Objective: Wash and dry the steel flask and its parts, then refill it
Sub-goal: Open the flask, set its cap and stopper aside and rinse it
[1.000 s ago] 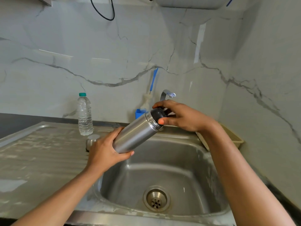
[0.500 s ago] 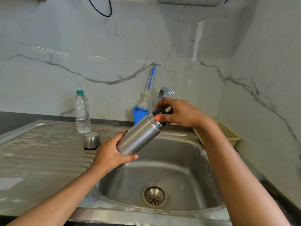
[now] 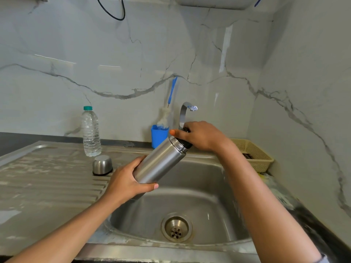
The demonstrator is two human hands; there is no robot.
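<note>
— Two hands on one steel flask (image 3: 159, 162); how does it lie?

— Tilted, held in the air above the sink (image 3: 191, 179). Its long axis runs from the base, low in the left hand (image 3: 125, 184), up and away to the mouth, under the right hand (image 3: 199, 136).

— And the fingers?

— The left ones are curled round the lower body, thumb on the near side. The right ones are clamped on the black stopper (image 3: 185, 142) at the mouth, with one fingertip poking out to the left.

— What else, counted?

— One steel cup (image 3: 102, 165), upside down on the drainboard just left of the left fingers. One plastic water bottle (image 3: 90, 132) beyond it. One brush (image 3: 171, 92) in one blue holder (image 3: 159, 135), just left of the right fingertips; one tap (image 3: 183, 112) right behind them. One basket (image 3: 254, 158) beyond the right wrist. One drain (image 3: 176, 227) below both hands.
</note>
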